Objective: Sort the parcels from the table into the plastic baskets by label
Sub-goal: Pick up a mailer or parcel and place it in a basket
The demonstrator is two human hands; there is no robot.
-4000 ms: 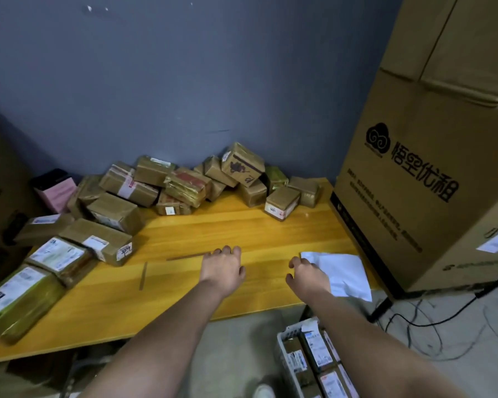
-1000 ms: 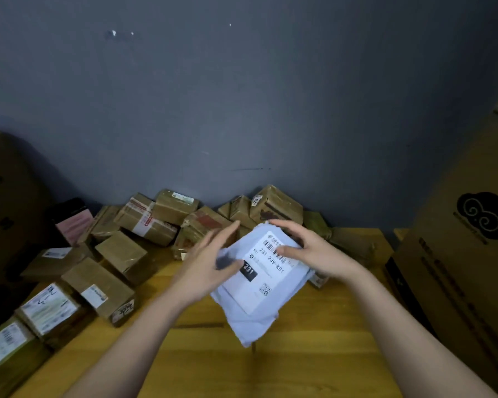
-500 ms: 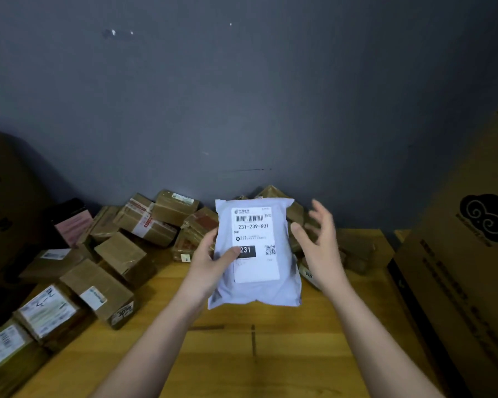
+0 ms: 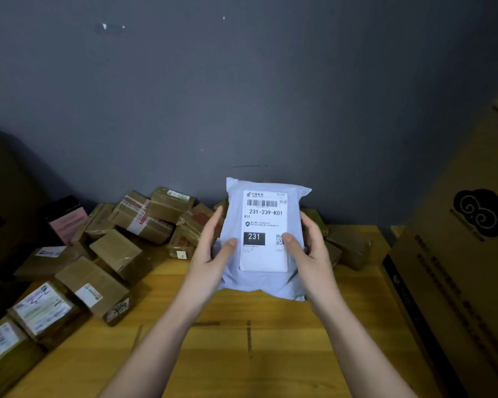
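Wooden tabletop (image 4: 270,354) lies bare up front. Above it, the left hand (image 4: 210,254) and right hand (image 4: 311,254) grip a white mailer (image 4: 265,277) upright by its sides, thumbs on its label (image 4: 263,225), which reads "231-239-K01" and "231". Brown boxes (image 4: 112,254) pile behind and to the left against a grey wall (image 4: 242,96). At right stands a carton (image 4: 466,268) with a cloud logo.

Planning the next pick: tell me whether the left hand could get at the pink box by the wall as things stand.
Probably not right away. The left hand grips the white mailer together with the right hand, and the pink box sits far left, behind brown parcels.
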